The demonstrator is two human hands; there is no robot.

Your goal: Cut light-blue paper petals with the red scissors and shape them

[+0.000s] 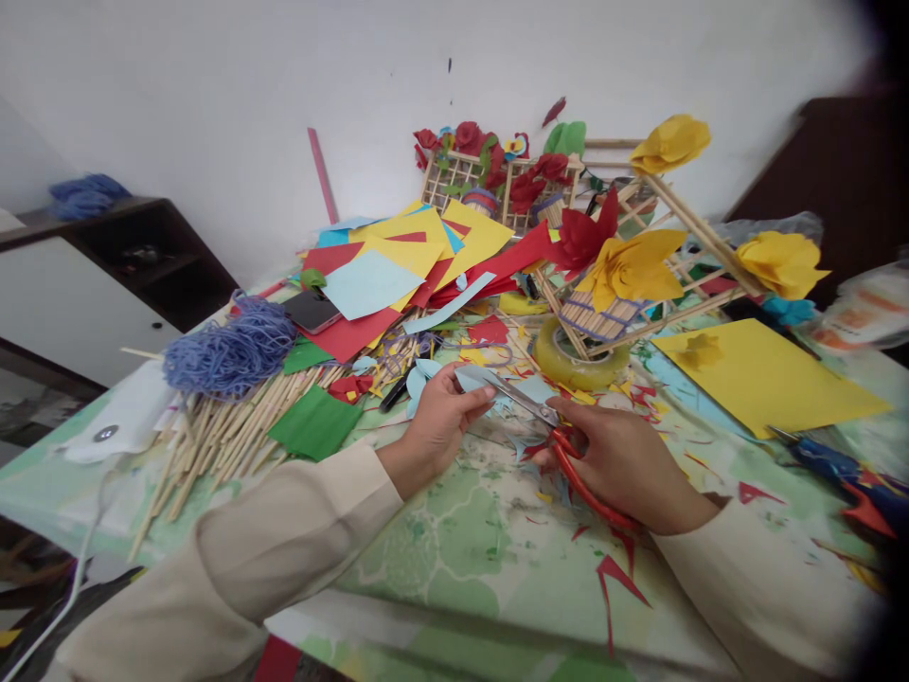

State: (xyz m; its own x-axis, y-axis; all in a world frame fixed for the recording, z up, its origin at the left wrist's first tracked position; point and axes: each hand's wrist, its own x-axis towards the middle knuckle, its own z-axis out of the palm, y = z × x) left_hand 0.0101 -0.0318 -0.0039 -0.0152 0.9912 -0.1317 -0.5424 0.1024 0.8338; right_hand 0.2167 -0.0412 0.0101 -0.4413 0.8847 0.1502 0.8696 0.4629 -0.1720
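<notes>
Near the middle of the table, my left hand (441, 426) pinches a small piece of light blue paper (474, 378) between thumb and fingers. My right hand (614, 455) is wrapped round the red handles of a pair of scissors (579, 478). The metal blades point left and reach the blue paper by my left fingertips; whether they are cutting into it I cannot tell. Just behind my left hand lie light blue cut petals (420, 381). Paper scraps in blue, red and yellow are scattered under and around the scissors.
Blue yarn (228, 349) lies on bamboo sticks (213, 440) at left, beside green paper (316, 423). Coloured sheets (376, 284) pile up behind. A roll of tape (579, 355), stick frames with paper flowers (632, 270), yellow paper (774, 374) and a glue gun (845, 474) stand or lie rightward.
</notes>
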